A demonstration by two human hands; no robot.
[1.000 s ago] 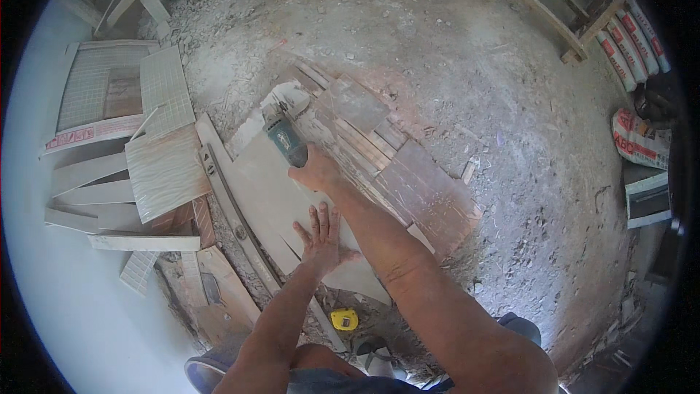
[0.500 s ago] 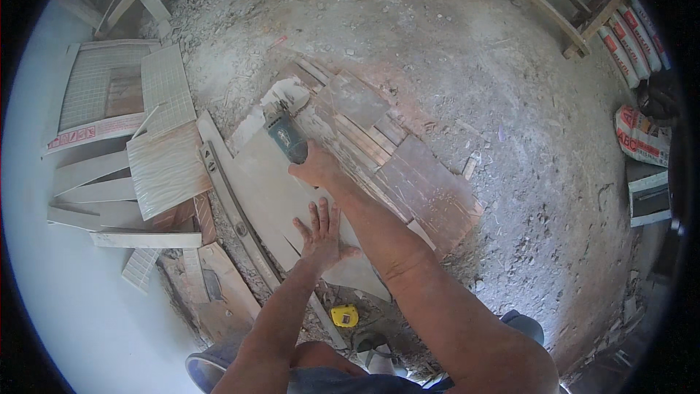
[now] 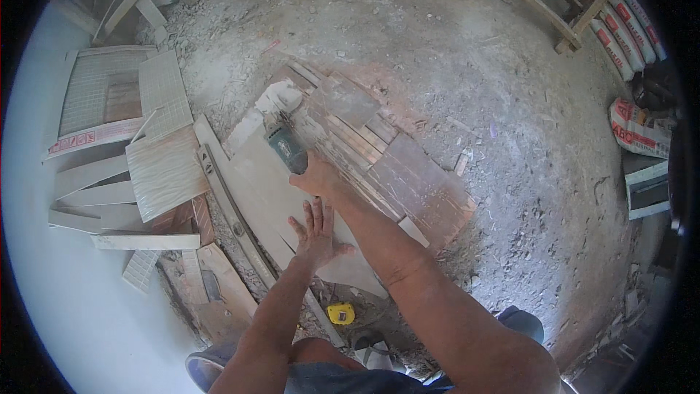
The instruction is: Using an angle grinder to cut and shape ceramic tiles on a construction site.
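Observation:
My right hand (image 3: 319, 175) is wrapped round the rear body of a dark teal angle grinder (image 3: 287, 147). Its head points away from me, over the far part of a large pale tile (image 3: 255, 171); whether the disc touches the tile cannot be made out. White dust (image 3: 283, 95) lies around the grinder's head. Nearer to me, my left hand (image 3: 316, 239) rests flat on the same tile with its fingers spread. Under and right of the tile lie brownish tile pieces (image 3: 415, 175) and narrow strips.
A long spirit level (image 3: 235, 222) lies along the tile's left side. Cut tiles (image 3: 164, 175) are stacked against the left wall. Close to my feet sits a yellow tape measure (image 3: 340, 313). Bags (image 3: 627, 36) and a wooden frame (image 3: 576, 29) stand at the far right.
The grinder has shifted slightly nearer to me along the tile, with my right hand still round it. My left hand stays pressed on the tile. The view has moved a little.

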